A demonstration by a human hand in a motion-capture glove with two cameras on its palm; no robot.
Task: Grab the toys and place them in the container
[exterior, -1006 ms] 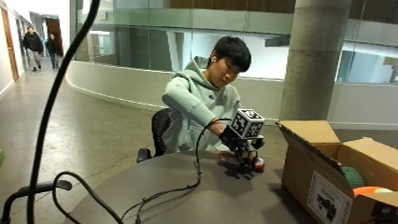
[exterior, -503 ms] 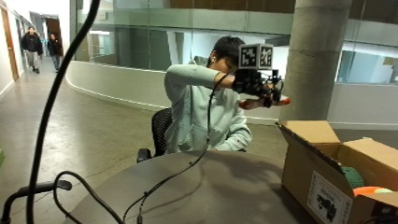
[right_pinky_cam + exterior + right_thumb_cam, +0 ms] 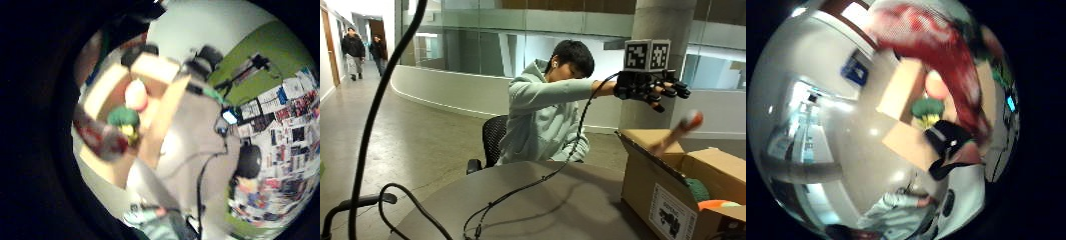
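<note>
Black-gloved right hand (image 3: 651, 89) raised high above the open brown cardboard box (image 3: 653, 170), fingers spread, holding nothing. Just below, in the air over the box's flap, a long red-and-white toy (image 3: 678, 131), tilted, blurred, untouched by anything. Probably light and rigid, best taken around its narrow middle. Inside the box: a green plush toy (image 3: 123, 118) and a pale pink rounded toy (image 3: 135, 95). Printed label (image 3: 669, 214) on the box's side, not legible.
</note>
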